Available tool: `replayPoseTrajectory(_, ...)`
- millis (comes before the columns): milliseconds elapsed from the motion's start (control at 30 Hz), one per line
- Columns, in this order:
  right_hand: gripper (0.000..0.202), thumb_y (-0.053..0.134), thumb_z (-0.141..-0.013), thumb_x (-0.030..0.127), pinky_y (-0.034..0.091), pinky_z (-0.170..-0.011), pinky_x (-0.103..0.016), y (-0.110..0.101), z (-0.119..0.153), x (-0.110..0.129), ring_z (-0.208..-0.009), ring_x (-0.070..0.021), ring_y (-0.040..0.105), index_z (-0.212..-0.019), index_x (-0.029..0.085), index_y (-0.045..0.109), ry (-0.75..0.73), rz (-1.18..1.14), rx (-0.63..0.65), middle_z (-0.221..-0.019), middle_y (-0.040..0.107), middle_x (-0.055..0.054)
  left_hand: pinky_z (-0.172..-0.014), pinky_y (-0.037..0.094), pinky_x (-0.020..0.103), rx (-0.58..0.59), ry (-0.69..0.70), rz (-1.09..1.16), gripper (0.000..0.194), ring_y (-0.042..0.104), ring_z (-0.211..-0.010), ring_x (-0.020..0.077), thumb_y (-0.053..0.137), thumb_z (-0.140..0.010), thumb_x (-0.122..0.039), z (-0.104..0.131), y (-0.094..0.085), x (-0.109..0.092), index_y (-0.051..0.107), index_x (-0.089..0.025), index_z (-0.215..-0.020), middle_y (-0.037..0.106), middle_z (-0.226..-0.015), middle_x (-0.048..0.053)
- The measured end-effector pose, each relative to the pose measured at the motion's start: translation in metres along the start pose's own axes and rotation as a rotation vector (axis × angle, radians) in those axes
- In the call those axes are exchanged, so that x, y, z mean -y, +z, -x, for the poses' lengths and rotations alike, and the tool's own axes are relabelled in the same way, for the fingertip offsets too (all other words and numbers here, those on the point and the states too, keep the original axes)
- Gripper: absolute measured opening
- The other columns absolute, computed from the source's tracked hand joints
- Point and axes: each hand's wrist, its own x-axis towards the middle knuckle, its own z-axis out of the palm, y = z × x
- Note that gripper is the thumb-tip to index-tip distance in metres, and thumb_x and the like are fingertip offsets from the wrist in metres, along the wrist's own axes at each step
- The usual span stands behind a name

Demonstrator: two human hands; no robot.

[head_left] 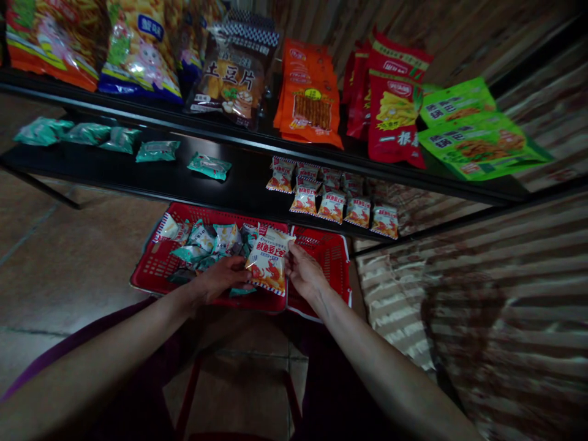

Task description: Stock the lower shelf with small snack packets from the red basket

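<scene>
An orange-and-white snack bag with a striped lower edge is held over the red basket, its front facing up. My right hand pinches its right edge. On the bag's other side, my left hand has its fingers closed at the left edge, partly hidden behind it. Beneath and beside my left hand, several teal-and-white snack packets lie piled in the basket. A white packet with a striped edge rests in its far left corner.
Small orange-and-white bags stand in rows on the right of the lower black shelf. Several teal packets lie along its left. Larger snack bags line the upper shelf. A second red basket adjoins the first. Corrugated wall covering borders the right.
</scene>
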Motion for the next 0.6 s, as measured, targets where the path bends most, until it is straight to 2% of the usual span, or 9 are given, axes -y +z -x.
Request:
replayPoseTrajectory(167,0.031,0.083,-0.057,0.035,0.047,-0.049,-0.019,0.01,0.007,-0.004,-0.058,-0.0091,0.059,-0.077,0.02,0.064,0.027,0.057,0.099,-0.069,0.067,0.003,-0.076,0.052,0.033,-0.056,0.06,0.023,0.023,0.064,-0.08,0.0177,0.077,-0.059,-0.019,-0.004,-0.006,-0.004,0.066,-0.014,-0.078,0.069,-0.087,0.006)
replayPoseTrajectory(300,0.04,0.085,-0.051,0.03,0.052,-0.057,-0.025,0.01,0.014,-0.014,-0.067,-0.0129,0.064,-0.084,0.021,0.065,0.058,0.125,0.133,-0.081,0.071,0.001,-0.075,0.052,0.031,-0.135,0.124,0.06,0.025,0.063,-0.078,0.0166,0.078,-0.057,-0.021,-0.011,-0.008,-0.005,0.065,-0.014,-0.078,0.068,-0.087,0.007)
replayPoseTrajectory(400,0.044,0.085,-0.05,0.028,0.053,-0.066,-0.026,0.005,0.013,-0.023,-0.074,-0.0134,0.066,-0.089,0.02,0.065,-0.001,0.148,0.162,-0.087,0.071,-0.001,-0.074,0.052,0.031,-0.163,0.162,0.066,0.025,0.063,-0.075,0.0164,0.078,-0.056,-0.022,-0.019,-0.007,-0.002,0.063,-0.015,-0.075,0.068,-0.084,0.006)
replayPoseTrajectory(467,0.041,0.084,-0.051,0.027,0.052,-0.066,-0.024,0.002,0.009,-0.028,-0.072,-0.0122,0.065,-0.087,0.019,0.065,-0.053,0.154,0.162,-0.084,0.071,-0.001,-0.074,0.052,0.031,-0.148,0.185,0.043,0.022,0.063,-0.073,0.016,0.077,-0.057,-0.022,-0.027,-0.005,-0.001,0.063,-0.015,-0.073,0.068,-0.079,0.005)
replayPoseTrajectory(600,0.037,0.081,-0.051,0.025,0.045,-0.056,-0.019,0.001,-0.014,-0.025,-0.06,-0.0087,0.06,-0.082,0.02,0.062,-0.153,0.154,0.068,-0.068,0.066,0.004,-0.072,0.052,0.03,-0.159,0.252,0.003,0.018,0.062,-0.072,0.0158,0.074,-0.058,-0.02,-0.052,0.004,-0.008,0.063,-0.015,-0.072,0.067,-0.075,0.003)
